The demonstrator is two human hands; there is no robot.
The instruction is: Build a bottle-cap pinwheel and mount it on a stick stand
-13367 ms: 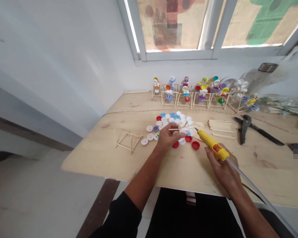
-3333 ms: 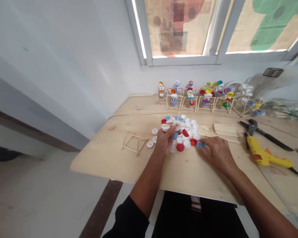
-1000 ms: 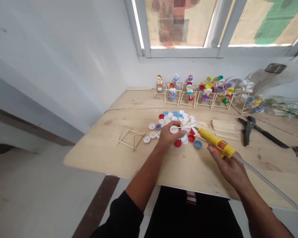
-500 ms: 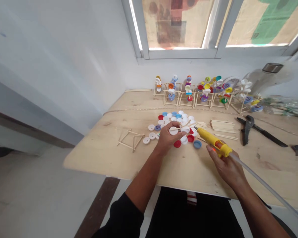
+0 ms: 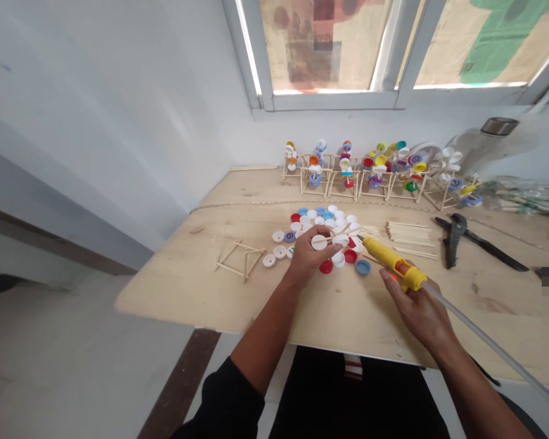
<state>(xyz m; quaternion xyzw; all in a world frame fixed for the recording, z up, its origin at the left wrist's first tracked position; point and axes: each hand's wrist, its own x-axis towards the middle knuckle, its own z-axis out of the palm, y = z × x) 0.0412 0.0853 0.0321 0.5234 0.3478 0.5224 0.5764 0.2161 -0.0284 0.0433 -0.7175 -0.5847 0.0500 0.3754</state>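
Note:
My left hand (image 5: pixel 307 259) is closed on a piece made of thin sticks with white bottle caps (image 5: pixel 319 242) on it, above the pile of caps. In my right hand (image 5: pixel 421 311) is a yellow glue gun (image 5: pixel 391 259), a long glue stick trailing from its back. The gun's nozzle points left, close to the white cap at the right end of the held piece; whether they touch cannot be made out. Loose caps, among them a blue cap (image 5: pixel 363 267) and a red cap (image 5: pixel 326 266), lie around and beneath my left hand.
A stick frame (image 5: pixel 240 261) lies on the wooden table (image 5: pixel 165 286) at left. Loose sticks (image 5: pixel 409 233) and black-handled pliers (image 5: pixel 455 238) are at right. Along the wall stand several stick frames with coloured cap wheels (image 5: pixel 346 174), near a clear bottle (image 5: pixel 491 143) and bagged sticks (image 5: pixel 526 196).

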